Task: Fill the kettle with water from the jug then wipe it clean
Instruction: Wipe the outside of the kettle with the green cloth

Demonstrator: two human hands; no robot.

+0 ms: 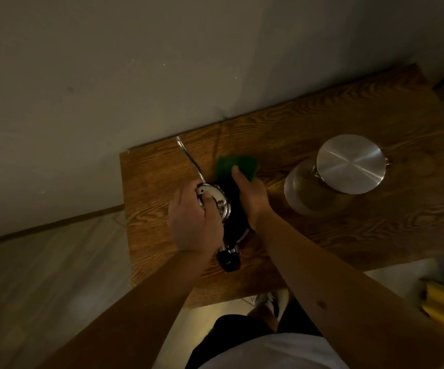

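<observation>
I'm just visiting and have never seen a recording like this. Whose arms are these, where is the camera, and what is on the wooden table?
There is no machine here: a person wears a camera on their head, so this single picture looks down at their own two bare arms. On the wooden table stands a dark kettle with a shiny metal lid and a long thin spout pointing away toward the wall. The left hand rests on top, over the lid, steadying it. The right hand presses a green cloth against the kettle's side, which looks like wiping; the cloth is blurred. To the right, standing apart, is a glass jug with a round metal lid. The light is dim, so fine details are hard to tell.
</observation>
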